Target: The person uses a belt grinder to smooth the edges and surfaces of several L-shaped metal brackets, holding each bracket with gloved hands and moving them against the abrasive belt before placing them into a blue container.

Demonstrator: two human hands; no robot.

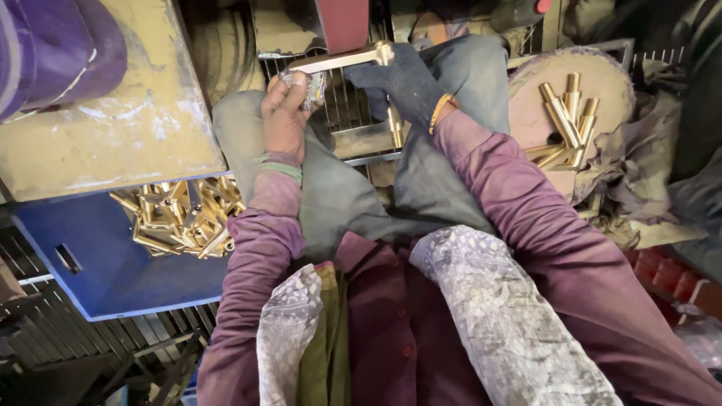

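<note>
Seated over a metal grate (pixel 342 105), the gloved right hand (pixel 402 83) clamps a brass handle (pixel 353 58) steady while the left hand (pixel 286 113) closes around a crumpled abrasive scrap (pixel 314 84) against it.

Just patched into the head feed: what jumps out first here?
The long brass part at top centre, held between the bare left hand and the cloth-wrapped right hand, up against a dark red belt. Next, the heap of shiny brass pieces in the blue tray at left. A smaller cluster of brass tubes lies on the round pad at right.
</note>
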